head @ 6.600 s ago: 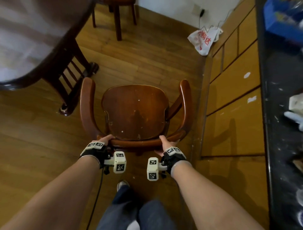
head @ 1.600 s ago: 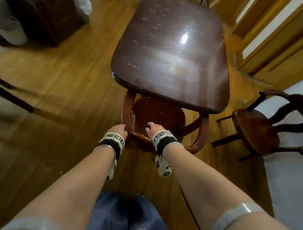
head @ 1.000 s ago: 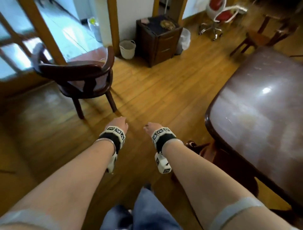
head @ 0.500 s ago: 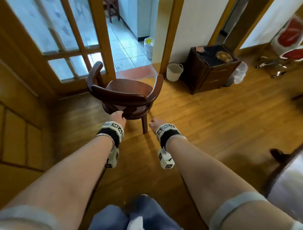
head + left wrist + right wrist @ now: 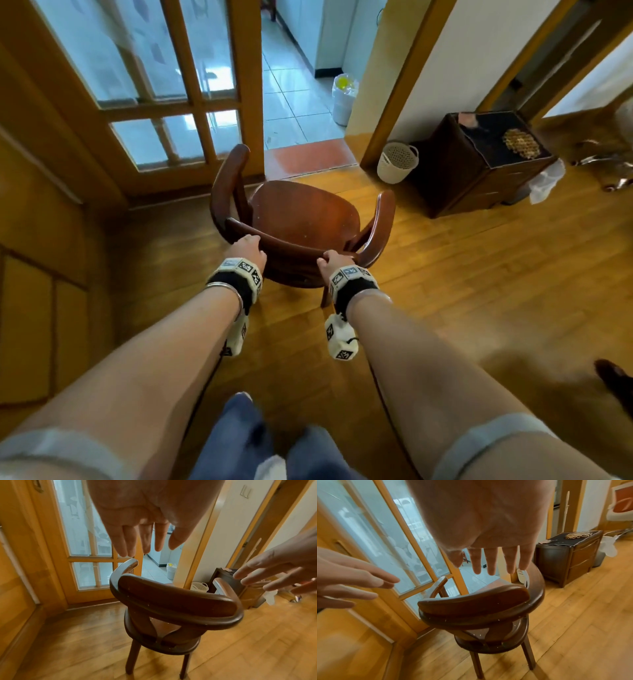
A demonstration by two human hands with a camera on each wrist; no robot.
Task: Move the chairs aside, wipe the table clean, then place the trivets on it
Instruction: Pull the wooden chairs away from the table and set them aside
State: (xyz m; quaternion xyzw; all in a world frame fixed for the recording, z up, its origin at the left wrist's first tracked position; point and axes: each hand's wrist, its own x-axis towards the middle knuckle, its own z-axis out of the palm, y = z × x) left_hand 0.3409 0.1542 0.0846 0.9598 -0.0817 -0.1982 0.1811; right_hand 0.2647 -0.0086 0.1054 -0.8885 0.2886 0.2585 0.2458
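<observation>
Above the chair (image 5: 176,601) backrest, 2 flat hands (image 5: 145,515) (image 5: 484,520) hover, fingers straight

No legible text, label or number anywhere.

The chair (image 5: 301,219) is dark brown wood with a round seat and a curved back that bends into two arms. It stands upright on the wood floor, near the glass door. A woven trivet (image 5: 521,143) lies flat on a dark cabinet.
</observation>
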